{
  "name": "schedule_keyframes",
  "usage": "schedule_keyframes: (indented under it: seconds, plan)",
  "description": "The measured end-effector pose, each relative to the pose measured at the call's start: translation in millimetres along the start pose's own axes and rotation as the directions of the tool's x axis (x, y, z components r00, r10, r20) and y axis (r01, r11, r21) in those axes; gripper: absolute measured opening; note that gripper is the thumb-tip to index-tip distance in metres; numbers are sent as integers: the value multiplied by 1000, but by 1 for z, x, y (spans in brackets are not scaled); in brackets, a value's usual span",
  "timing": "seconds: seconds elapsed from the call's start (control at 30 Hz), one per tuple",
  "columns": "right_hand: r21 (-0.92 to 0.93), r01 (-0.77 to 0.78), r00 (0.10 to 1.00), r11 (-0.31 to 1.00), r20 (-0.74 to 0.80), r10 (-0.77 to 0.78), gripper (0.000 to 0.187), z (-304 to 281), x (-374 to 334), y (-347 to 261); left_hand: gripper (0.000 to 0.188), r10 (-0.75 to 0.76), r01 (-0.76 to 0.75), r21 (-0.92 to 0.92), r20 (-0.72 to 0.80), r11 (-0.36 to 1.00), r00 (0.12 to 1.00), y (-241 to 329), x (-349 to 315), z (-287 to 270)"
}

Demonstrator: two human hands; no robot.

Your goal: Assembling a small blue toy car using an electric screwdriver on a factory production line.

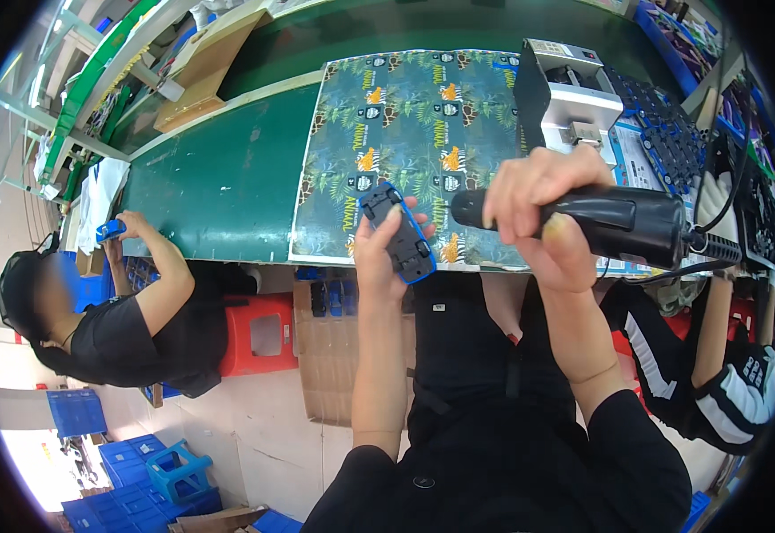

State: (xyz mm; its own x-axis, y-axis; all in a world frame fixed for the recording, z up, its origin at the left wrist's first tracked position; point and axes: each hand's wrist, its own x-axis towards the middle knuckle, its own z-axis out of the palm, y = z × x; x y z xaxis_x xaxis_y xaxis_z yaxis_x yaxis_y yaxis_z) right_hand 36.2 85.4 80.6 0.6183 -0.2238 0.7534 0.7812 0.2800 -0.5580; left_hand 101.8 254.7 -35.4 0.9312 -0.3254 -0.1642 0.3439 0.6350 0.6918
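Note:
My left hand [375,260] is closed around a blue toy car [408,246], its black underside turned up and the thumb pressed on it. My right hand [543,200] grips a black electric screwdriver [641,224], held level above the table's front edge. The screwdriver's front end points left toward the toy car, and a gap lies between them. From its back end a black cord runs off to the right. Any bit at the tip is too small to make out. Both hands are over a printed animal-pattern sheet [334,133].
Beyond my right hand stands a silver metal machine [583,107]. Several black-and-blue car parts [667,133] lie to its right. At left, a person [121,311] holds a blue toy car [110,230] by the green tabletop [219,178]. Another person [734,391] sits at right. An open carton [330,382] stands below.

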Motion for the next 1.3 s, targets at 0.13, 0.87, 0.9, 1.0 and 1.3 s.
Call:
schedule_keyframes:
  seconds: [0.13, 0.87, 0.9, 1.0, 1.3]
  plan:
    - [23, -78, 996, 997, -41, 79, 26, -9, -19, 1, 41, -34, 94, -288, 207, 953, 978, 2, 3, -27]
    - [-225, -247, 932, 942, -321, 168, 12, -58, -60, 18, 42, 66, -79, 283, 54, 956, 996, 72, 24, -24]
    - [-208, -222, 945, 953, -285, 159, 11, -59, -59, 18, 39, 332, -383, 600, 200, 702, 922, 89, 35, -23]
    - [-212, -264, 930, 941, -315, 190, 10, -63, -62, 18, 33, 338, -368, 581, 165, 726, 927, 136, 58, -18]
    - [-157, -304, 915, 940, -324, 242, 10, -60, -61, 12, 59, 390, -527, -436, -369, 730, 844, 256, 76, -228]
